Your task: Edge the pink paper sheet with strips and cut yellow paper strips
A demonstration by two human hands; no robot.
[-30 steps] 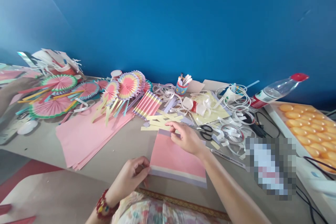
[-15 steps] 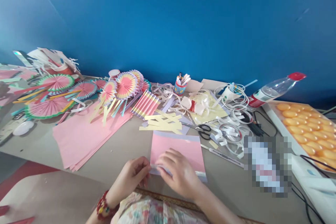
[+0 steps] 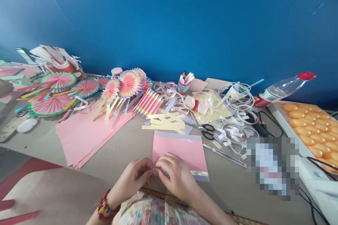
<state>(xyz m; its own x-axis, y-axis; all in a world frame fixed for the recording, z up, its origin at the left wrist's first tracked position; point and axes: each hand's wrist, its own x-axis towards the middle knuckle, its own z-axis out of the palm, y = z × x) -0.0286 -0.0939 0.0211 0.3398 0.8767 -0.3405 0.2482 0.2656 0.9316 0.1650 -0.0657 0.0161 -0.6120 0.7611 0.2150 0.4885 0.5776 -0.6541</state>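
A pink sheet of paper (image 3: 182,147) lies on the table before me, with lavender bands along its far and near edges. A glossy strip shows along the near band on the right, like clear tape. My left hand (image 3: 138,174) is closed, thumb and finger pinching the sheet's near left corner. Right beside it, my right hand (image 3: 174,172) is curled over the near edge, its fingers closed on the paper there. My fingers hide most of that corner.
Pale yellow strips (image 3: 166,121), scissors (image 3: 207,130) and a paper knife (image 3: 229,158) lie beyond the sheet. Pink sheets (image 3: 89,133) and folded paper fans (image 3: 129,84) are at left. A bottle (image 3: 285,89) and a tray of orange bulb-like shapes (image 3: 311,123) stand at right.
My two hands have drawn closer together at the near left corner of the pink sheet. The view has shifted slightly; the sheet stays in place.
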